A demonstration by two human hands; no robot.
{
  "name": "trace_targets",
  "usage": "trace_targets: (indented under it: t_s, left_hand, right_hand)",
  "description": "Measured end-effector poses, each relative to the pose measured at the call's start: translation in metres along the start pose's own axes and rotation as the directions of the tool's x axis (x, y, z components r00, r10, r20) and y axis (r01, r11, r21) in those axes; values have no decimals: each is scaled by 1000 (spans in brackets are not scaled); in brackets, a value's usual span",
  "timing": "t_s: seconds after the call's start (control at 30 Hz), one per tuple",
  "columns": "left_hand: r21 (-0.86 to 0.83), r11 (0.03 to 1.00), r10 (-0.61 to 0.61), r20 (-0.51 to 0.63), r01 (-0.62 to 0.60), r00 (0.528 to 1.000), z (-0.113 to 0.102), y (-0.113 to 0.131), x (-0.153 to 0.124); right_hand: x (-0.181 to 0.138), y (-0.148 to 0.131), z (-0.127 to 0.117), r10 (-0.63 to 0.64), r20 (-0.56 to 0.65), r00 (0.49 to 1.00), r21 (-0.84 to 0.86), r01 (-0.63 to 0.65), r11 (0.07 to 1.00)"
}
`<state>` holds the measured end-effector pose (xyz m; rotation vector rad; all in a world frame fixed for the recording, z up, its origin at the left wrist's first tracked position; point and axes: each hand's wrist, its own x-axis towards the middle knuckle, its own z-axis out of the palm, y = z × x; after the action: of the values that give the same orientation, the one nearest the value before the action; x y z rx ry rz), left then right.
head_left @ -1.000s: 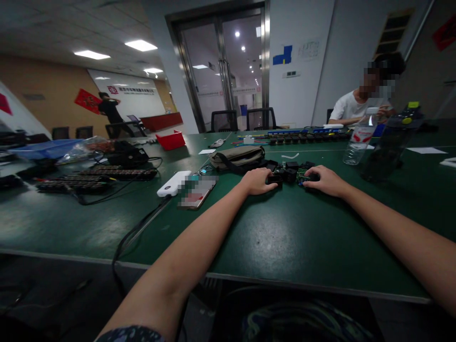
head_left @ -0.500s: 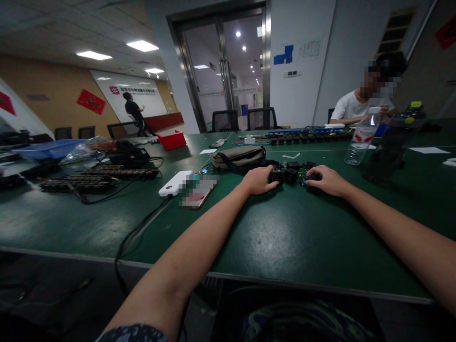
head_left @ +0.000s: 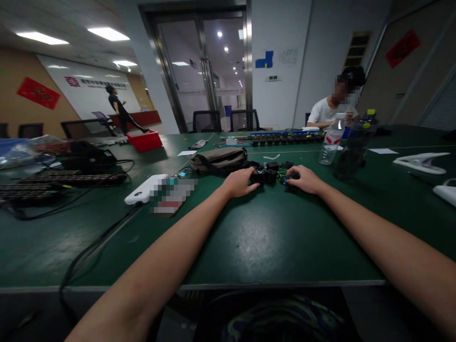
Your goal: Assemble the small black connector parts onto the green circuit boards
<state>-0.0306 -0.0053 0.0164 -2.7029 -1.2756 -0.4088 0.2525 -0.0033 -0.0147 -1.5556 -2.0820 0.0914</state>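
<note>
Both my arms reach across the green table (head_left: 256, 247) to a cluster of small black electronic parts (head_left: 272, 172) with green circuit boards. My left hand (head_left: 238, 183) is curled, its fingers closed on a small black part (head_left: 257, 178) at the cluster's left side. My right hand (head_left: 305, 179) rests at the cluster's right side, fingers closed over another small black part (head_left: 291, 177). The two hands are a short gap apart.
A khaki pouch (head_left: 218, 158) lies behind the cluster. A white power bank (head_left: 145, 189), a phone and cables sit to the left. A water bottle (head_left: 329, 144) and a dark bottle (head_left: 353, 144) stand at right. A person in white (head_left: 329, 108) sits at the far end.
My head has turned to the right, so everything has shifted left in view. Both hands stay on the small black parts. A person in the background has walked on.
</note>
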Motion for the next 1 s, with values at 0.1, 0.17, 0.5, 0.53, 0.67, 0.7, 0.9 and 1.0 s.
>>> trace_targets:
  t_s: [0.1, 0.17, 0.5, 0.53, 0.67, 0.7, 0.9, 1.0]
  left_hand:
    - [-26, 999, 22, -9, -23, 1000, 1, -2, 0]
    - [-29, 999, 32, -13, -32, 999, 2, -4, 0]
    - [-69, 995, 66, -16, -67, 998, 5, -8, 0]
    - [-69, 995, 68, -17, -69, 998, 5, -8, 0]
    - [-83, 993, 80, -25, -82, 996, 5, -8, 0]
    - [-90, 992, 86, -26, -88, 996, 5, -7, 0]
    - [-108, 989, 97, -32, -100, 995, 6, -8, 0]
    - [-123, 985, 117, -35, -121, 992, 6, -8, 0]
  right_hand:
    - [1, 1, -1, 36, -14, 999, -17, -36, 999]
    - [2, 2, 0, 56, -25, 998, -36, -57, 998]
    - [2, -3, -4, 120, -32, 992, -78, -122, 989]
    - [2, -3, -4, 132, -40, 990, -80, -135, 988]
    - [2, -4, -6, 179, -66, 982, -61, -183, 981]
    - [2, -4, -6, 186, -71, 980, -53, -189, 980]
    - [3, -4, -6, 204, -95, 974, -29, -208, 978]
    - [4, -2, -6, 221, -118, 968, -15, -224, 975]
